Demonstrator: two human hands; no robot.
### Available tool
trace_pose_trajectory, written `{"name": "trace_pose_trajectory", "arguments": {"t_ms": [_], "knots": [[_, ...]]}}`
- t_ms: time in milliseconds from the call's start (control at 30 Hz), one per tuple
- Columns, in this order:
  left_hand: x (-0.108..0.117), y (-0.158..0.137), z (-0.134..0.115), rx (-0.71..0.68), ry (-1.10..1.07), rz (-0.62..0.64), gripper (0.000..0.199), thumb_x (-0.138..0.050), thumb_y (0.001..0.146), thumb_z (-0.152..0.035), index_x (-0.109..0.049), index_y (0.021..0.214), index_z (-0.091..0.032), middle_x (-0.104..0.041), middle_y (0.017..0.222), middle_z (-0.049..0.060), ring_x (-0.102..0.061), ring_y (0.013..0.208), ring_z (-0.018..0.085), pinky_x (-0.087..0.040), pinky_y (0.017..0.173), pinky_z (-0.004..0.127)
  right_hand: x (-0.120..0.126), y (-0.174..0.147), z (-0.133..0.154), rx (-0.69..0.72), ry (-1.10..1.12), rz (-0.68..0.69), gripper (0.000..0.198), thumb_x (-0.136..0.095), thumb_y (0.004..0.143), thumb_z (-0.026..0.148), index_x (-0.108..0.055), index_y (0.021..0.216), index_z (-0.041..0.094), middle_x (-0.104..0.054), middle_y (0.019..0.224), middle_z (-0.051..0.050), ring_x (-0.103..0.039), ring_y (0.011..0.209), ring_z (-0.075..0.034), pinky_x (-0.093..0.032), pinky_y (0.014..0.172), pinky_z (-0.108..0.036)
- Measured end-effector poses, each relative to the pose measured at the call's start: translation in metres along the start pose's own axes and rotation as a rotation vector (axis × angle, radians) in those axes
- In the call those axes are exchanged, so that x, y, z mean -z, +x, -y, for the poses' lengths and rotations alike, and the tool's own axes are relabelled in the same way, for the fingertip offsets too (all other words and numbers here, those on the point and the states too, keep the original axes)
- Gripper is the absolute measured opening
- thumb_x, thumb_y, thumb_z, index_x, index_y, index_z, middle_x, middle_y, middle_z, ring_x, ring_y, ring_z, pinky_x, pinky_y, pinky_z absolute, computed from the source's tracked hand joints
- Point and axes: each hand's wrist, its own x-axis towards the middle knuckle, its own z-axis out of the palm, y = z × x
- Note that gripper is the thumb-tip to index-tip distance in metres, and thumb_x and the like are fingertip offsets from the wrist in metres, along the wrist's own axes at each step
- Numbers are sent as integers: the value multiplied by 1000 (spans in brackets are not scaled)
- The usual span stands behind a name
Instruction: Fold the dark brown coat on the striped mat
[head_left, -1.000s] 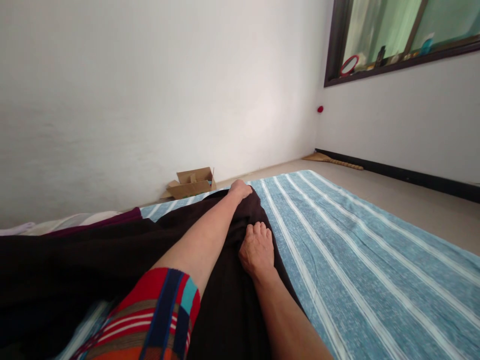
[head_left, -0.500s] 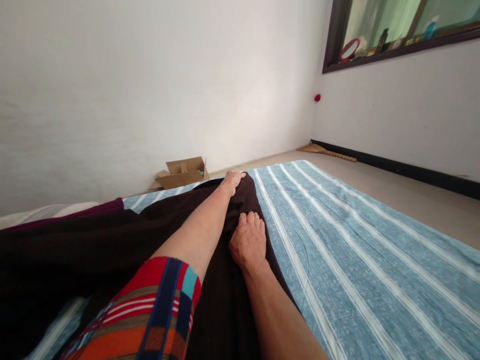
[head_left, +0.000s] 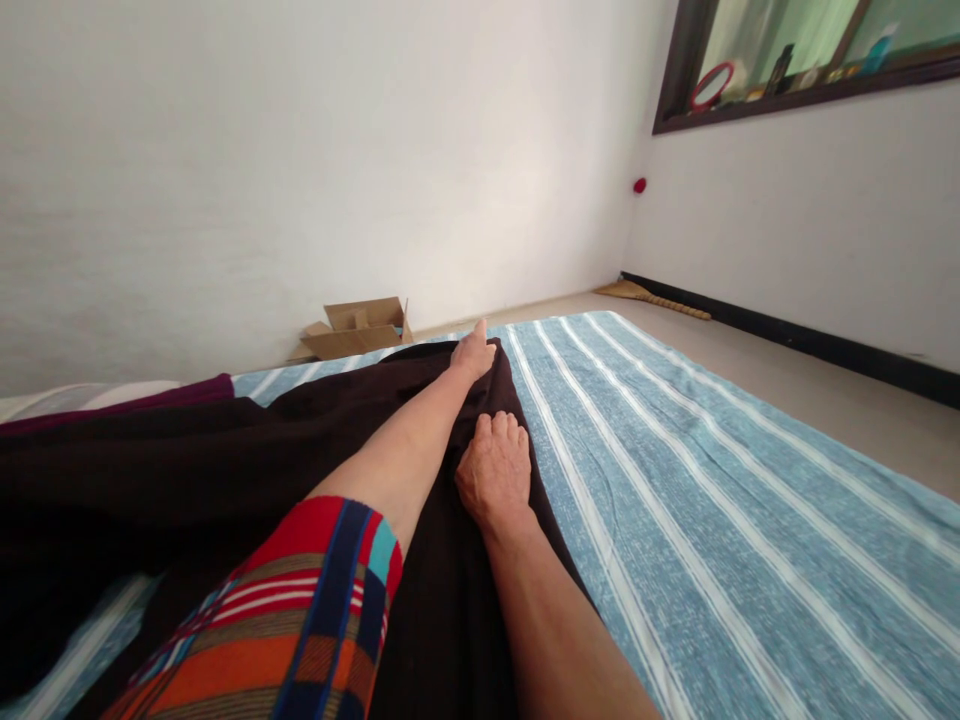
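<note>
Left hand [head_left: 474,356] and right hand [head_left: 496,465] on dark cloth [head_left: 352,415], over striped sheet [head_left: 675,480].
Left at cloth's far corner, right nearer, by its right edge; undersides hidden, can't tell if either grasps fabric. Cloth covers sheet's left part; wide bare stretch to the right, then floor [head_left: 810,400]. Cardboard box [head_left: 356,345] just past sheet's far edge, near wall [head_left: 300,150].
</note>
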Motion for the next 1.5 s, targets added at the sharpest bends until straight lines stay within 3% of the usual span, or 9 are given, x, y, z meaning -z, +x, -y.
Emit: {"name": "trace_pose_trajectory", "arguments": {"t_ms": [133,233,300,433,567,833,1067,1333,1500], "knots": [[10,-12,-13,-172,222,-52,51,-56,79,-16,-45,129,-20,-58,121,12,-45,119,28,-30,100,43,0,0,-1,0,7,-2,34,-36,85,14,-59,108,7,-56,116,-22,-49,109,-33,-37,91,-45],[18,-26,-27,-390,522,-124,31,-42,86,-13,-55,114,-15,-60,112,15,-47,113,29,-37,92,42,0,1,-1,-1,17,-7,35,-35,84,14,-59,109,6,-56,116,-22,-48,111,-33,-36,93,-45],[20,-34,-32,-459,645,-20,29,-36,86,-9,-60,102,-15,-62,104,14,-52,106,28,-42,85,39,0,1,-1,-4,20,-6,35,-35,84,14,-58,109,6,-56,117,-22,-47,112,-33,-35,94,-45],[15,-39,-19,-417,696,232,27,-41,83,-8,-61,98,-16,-64,103,10,-59,97,23,-45,79,32,1,1,-1,-12,25,12,35,-34,85,14,-58,109,6,-56,117,-22,-48,111,-33,-36,93,-45],[9,-31,5,-429,654,305,31,-41,86,-11,-56,111,-21,-62,115,4,-58,103,16,-44,85,25,0,0,-1,-16,19,4,35,-33,86,14,-59,108,7,-55,119,-21,-46,114,-32,-35,95,-44],[0,-34,1,-414,622,214,27,-38,86,-9,-59,101,-18,-60,113,10,-54,109,23,-41,88,38,-1,-2,-2,-27,7,12,36,-33,87,16,-58,111,5,-54,121,-23,-44,118,-34,-32,97,-45],[-3,-27,14,-368,593,210,36,-36,90,-17,-46,124,-22,-37,144,6,-35,130,20,-34,100,42,-4,-3,-2,-39,-15,26,40,-34,90,21,-53,121,4,-50,128,-24,-39,124,-35,-27,100,-47],[5,-34,-7,-441,600,96,35,-30,90,-11,-51,117,-15,-42,139,14,-25,135,24,-18,107,49,0,-4,-1,-41,8,69,47,-37,91,29,-46,130,5,-44,133,-26,-35,128,-37,-25,99,-51],[-2,-45,-11,-465,591,271,28,-35,92,-24,-59,105,-15,-58,120,13,-48,116,25,-28,100,46,1,-4,-1,-48,9,86,46,-37,91,31,-47,129,5,-43,135,-26,-33,129,-36,-24,100,-52]]}}
